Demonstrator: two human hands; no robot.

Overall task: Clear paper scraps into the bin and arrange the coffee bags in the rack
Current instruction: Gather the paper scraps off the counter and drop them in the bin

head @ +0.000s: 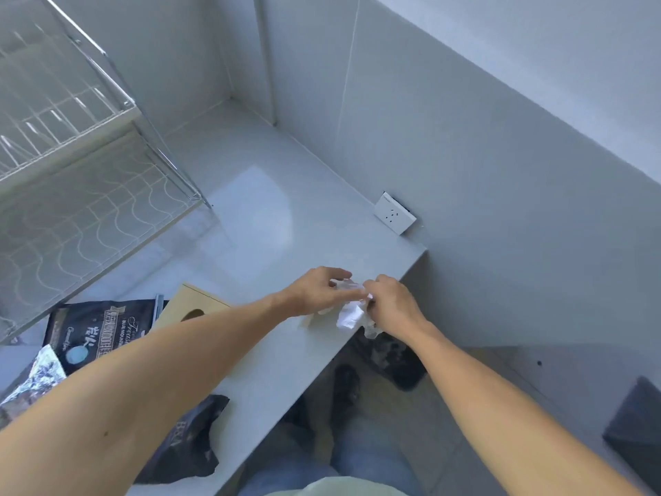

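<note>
Both hands meet at the counter's right edge over white crumpled paper scraps (351, 313). My left hand (314, 291) pinches the scraps from the left, and my right hand (391, 306) grips them from the right. Below that edge, on the floor, stands a dark bin (397, 359) with pale scraps inside. A dark coffee bag (96, 331) with printed labels lies flat at the left, a silvery bag (34, 377) sits at the far left, and another dark bag (193, 438) lies partly under my left forearm. The white wire rack (71, 166) stands at the upper left.
A tan tissue box (193, 309) sits beside the labelled bag. A white wall socket (394, 213) is low on the right wall. The grey counter (257, 216) ends at the wall. A dark object (636, 427) stands on the floor at the right.
</note>
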